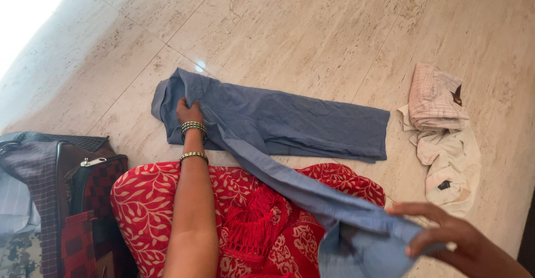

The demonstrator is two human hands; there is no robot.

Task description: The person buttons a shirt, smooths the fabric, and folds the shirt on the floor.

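Trousers: blue trousers (290,123) lie on the floor (312,27), one leg flat, the other lifted across your lap.
Left hand (188,112): your grip pins the waist.
Right hand (451,234): your grip pinches the hem.
Progress: fold unfinished.
Nearby: pale folded clothes (443,133), suitcase (83,200).
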